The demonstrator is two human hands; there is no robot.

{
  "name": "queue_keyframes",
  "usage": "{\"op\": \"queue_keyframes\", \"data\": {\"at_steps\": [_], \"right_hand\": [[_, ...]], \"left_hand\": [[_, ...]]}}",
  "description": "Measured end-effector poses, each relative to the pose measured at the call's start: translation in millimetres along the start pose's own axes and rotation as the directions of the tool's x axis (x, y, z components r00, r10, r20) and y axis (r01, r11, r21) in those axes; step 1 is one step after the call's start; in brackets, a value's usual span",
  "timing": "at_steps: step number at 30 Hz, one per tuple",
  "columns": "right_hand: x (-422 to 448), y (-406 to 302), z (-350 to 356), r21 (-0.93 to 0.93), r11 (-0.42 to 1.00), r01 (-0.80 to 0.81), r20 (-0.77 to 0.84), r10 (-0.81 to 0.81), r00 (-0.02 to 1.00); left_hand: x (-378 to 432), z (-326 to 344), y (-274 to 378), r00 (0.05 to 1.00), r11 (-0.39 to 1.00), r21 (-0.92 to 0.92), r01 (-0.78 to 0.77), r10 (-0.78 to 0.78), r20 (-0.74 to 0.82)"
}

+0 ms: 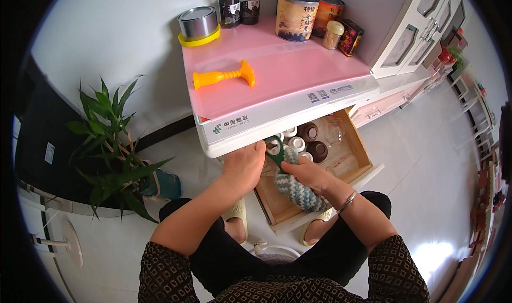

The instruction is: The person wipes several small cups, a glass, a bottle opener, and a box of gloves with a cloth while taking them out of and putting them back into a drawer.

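My right hand [310, 175] grips a green looped tool [276, 153], perhaps a peeler or scissors, with its thumb on the lower end. A striped grey, white and teal knitted piece [296, 191] hangs beneath that hand, against it. My left hand [246, 167] is curled just left of the green loop, under the cabinet's front edge; its fingertips are hidden, so whether it holds anything is unclear. Both hands are over a pulled-out wooden drawer [366, 159]. Inside lie several white cups [297, 144], brown cups [317, 151] and clear glassware [334, 135].
On the pink-covered cabinet top [280, 71] lies an orange T-handled plastic tool [224, 75]. Behind it stand a metal tin [198, 21], dark-filled jars [229, 9], printed canisters [297, 17] and a toothpick holder [333, 35]. A potted plant [116, 143] is at left.
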State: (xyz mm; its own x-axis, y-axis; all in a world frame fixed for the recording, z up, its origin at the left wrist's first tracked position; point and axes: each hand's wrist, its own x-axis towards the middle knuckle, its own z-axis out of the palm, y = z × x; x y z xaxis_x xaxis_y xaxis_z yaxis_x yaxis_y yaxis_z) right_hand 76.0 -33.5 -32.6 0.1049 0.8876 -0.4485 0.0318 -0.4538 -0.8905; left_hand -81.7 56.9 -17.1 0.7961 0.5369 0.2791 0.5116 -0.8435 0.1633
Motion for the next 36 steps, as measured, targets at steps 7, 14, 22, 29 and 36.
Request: {"op": "queue_keyframes", "data": {"at_steps": [7, 14, 22, 29, 36], "right_hand": [[24, 15, 11, -0.142, 0.986, -0.087, 0.075, 0.098, 0.992], [19, -7, 18, -0.573, 0.818, -0.046, 0.125, 0.142, 0.982], [3, -17, -8, -0.690, 0.708, 0.151, 0.177, -0.038, 0.984], [-37, -59, -25, -0.362, 0.899, 0.247, 0.242, -0.165, 0.956], [-52, -80, -32, -0.004, 0.938, 0.347, 0.076, -0.346, 0.935]], "left_hand": [[-3, -7, 1, 0.971, 1.000, -0.028, 0.000, 0.006, 0.239], [-3, 14, -10, 0.932, 1.000, 0.000, -0.008, 0.007, 0.361], [7, 11, -1, 0.858, 0.997, 0.078, 0.006, -0.046, 0.512], [-1, -27, 11, 0.974, 0.970, -0.156, -0.188, 0.204, 0.097], [34, -105, -24, 0.770, 0.986, -0.050, -0.161, 0.094, -0.631]]}}
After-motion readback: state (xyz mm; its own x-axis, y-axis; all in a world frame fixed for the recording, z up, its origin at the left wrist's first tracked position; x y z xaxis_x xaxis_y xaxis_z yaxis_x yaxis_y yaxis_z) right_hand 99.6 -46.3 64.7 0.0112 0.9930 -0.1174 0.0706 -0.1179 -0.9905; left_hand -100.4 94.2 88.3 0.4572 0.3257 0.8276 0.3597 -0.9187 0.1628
